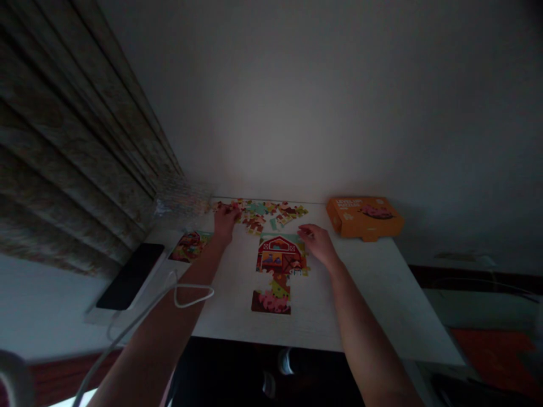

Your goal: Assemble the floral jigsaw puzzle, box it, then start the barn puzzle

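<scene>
A partly joined jigsaw puzzle (281, 255) lies on the white table, showing a red barn above and pink pigs below. At the far left of the table, my left hand (225, 221) reaches into the loose puzzle pieces (257, 209), its fingers pinched on a dark reddish puzzle piece. My right hand (317, 241) is by the barn section's upper right corner. Its fingers are curled together, and whatever lies between them is too small and dim to make out. A picture card (190, 246) of the farm scene is left of the puzzle, partly behind my left forearm.
An orange puzzle box (365, 217) stands at the back right. A black phone (130, 277) lies at the left edge, with a white cable (144, 311) crossing in front of my left arm. Clear plastic wrapping (182, 195) sits by the curtain (80, 124). A wall is behind.
</scene>
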Motion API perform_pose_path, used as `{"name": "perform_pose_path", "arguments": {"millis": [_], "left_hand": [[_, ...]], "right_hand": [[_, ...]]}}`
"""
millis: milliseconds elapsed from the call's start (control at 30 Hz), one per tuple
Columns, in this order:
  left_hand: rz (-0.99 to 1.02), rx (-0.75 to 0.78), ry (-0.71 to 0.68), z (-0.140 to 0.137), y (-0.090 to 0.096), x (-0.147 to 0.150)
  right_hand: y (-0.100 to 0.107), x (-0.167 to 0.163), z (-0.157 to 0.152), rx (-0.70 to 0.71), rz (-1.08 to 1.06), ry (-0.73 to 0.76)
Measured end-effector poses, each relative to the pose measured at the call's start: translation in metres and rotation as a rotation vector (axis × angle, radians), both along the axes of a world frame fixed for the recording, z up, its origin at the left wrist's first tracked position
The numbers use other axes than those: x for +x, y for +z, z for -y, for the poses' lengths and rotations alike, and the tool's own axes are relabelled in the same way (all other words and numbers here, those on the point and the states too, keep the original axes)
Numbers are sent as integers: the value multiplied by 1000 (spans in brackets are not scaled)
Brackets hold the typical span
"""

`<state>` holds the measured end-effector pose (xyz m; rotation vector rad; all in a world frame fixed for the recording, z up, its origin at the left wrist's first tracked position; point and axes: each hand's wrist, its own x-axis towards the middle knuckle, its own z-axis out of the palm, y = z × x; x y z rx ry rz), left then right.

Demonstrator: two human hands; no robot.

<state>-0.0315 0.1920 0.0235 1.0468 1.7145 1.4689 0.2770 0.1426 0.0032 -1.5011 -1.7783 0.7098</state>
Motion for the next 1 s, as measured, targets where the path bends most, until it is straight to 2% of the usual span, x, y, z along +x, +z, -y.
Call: {"name": "perform_pose_path", "arguments": {"millis": [100, 233, 367, 467, 600, 767, 867, 1000], "left_hand": [[231, 7, -170, 24, 0, 37], [324, 1, -330, 54, -6, 84], [319, -2, -434, 71, -14, 108], [228, 8, -518, 79, -18, 113], [-22, 38, -692, 88, -16, 107], [-681, 146, -888, 96, -17, 97], [-954, 105, -944, 101, -19, 96], [-1057, 4, -938, 101, -15, 91]], "right_hand": [[3, -4, 1, -40, -138, 5], [9, -9, 4, -141, -481, 77], [16, -17, 10, -247, -727, 163], [18, -22, 13, -270, -758, 171], [18, -13, 9, -276, -659, 176], [18, 27, -1, -284, -407, 44], [21, 49, 0, -380, -344, 15], [27, 61, 8, -583, -271, 172]]}}
